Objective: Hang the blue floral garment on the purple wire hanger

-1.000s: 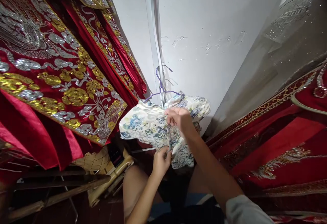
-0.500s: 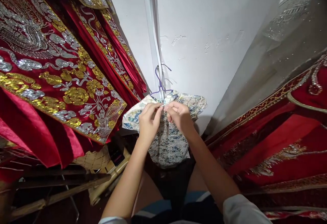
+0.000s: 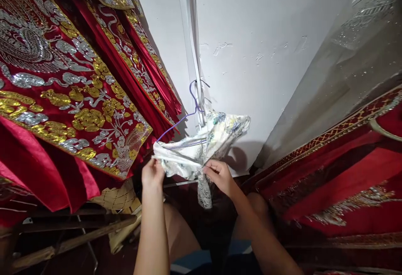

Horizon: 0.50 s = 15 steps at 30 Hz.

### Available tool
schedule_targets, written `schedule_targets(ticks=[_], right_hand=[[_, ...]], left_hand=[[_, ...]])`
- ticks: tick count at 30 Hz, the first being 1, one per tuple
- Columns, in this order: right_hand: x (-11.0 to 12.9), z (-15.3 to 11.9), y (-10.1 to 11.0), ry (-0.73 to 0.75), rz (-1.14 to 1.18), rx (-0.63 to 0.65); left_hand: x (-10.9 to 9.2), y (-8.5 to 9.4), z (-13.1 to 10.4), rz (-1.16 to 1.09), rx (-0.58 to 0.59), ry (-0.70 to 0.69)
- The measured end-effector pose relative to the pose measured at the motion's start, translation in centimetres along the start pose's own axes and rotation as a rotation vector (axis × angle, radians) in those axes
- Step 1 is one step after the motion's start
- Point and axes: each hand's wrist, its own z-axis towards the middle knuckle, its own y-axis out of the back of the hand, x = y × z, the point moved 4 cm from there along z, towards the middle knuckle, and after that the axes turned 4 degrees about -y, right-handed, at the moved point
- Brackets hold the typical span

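A floral patterned garment (image 3: 221, 128) hangs on a thin purple hanger (image 3: 195, 102), whose hook rests on a fitting at the pale upright strip. Its left shoulder has slid down, so the hanger's left arm shows bare above the cloth. My left hand (image 3: 153, 173) pinches the edge of the garment at its lower left. Gathered fabric at the middle is gripped between the thumb and fingers of my right hand (image 3: 219, 176). Below that hand a narrow bunched end of the cloth dangles.
Red sequined hangings (image 3: 91, 99) fill the left side, and another red embroidered cloth (image 3: 345, 174) lies at the right. A white wall panel (image 3: 248, 28) stands behind the hanger. At lower left is a bamboo frame (image 3: 125, 229).
Both hands have moved down from the neckline, my left hand also outward to the left. The garment's left shoulder has been pulled down off the hanger arm, and its lower part is now bunched.
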Motion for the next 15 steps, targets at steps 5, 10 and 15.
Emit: schedule_targets(ticks=[5,10,15], right_hand=[[-1.0,-2.6,1.8,-0.050,0.025,-0.083],[-2.0,-4.4,5.6,-0.071,-0.165,-0.092],[-1.3,-4.3,5.2,-0.050,-0.124,-0.005]], left_hand=[[7.1,-0.9,-4.3,-0.030,-0.055,0.269],[7.6,-5.5,-8.9,-0.036,0.322,0.295],[5.0,-9.7,-12.6,0.256,0.668,-0.066]])
